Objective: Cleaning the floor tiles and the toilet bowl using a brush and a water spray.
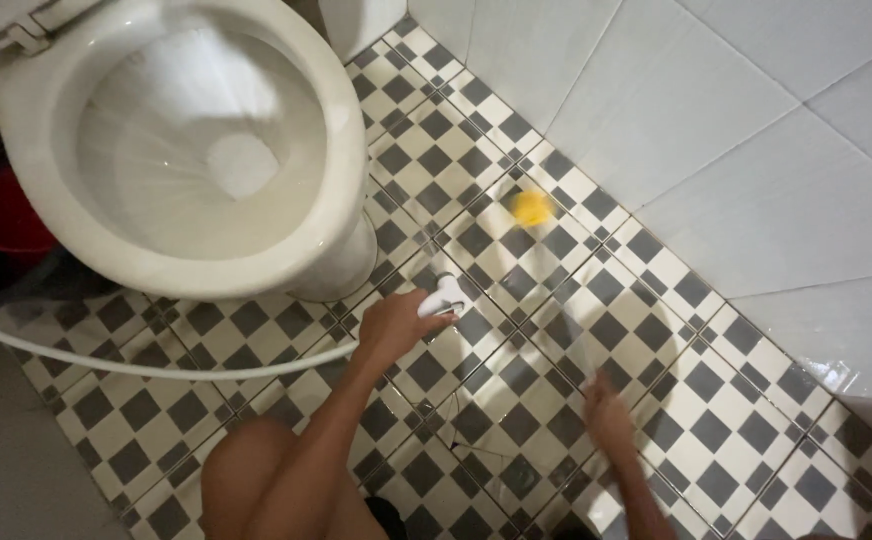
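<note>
Sprayer head (446,295), white, hose trailing toward nine o'clock, is grasped by left hand (394,325); right hand (606,415), blurred, grip indeterminable, touches the checkered floor (516,270) at four o'clock.

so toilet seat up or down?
Up. The toilet shows only its bare white rim around the open bowl, with no seat lying on it. The left hand holds a white sprayer beside its base.
</note>
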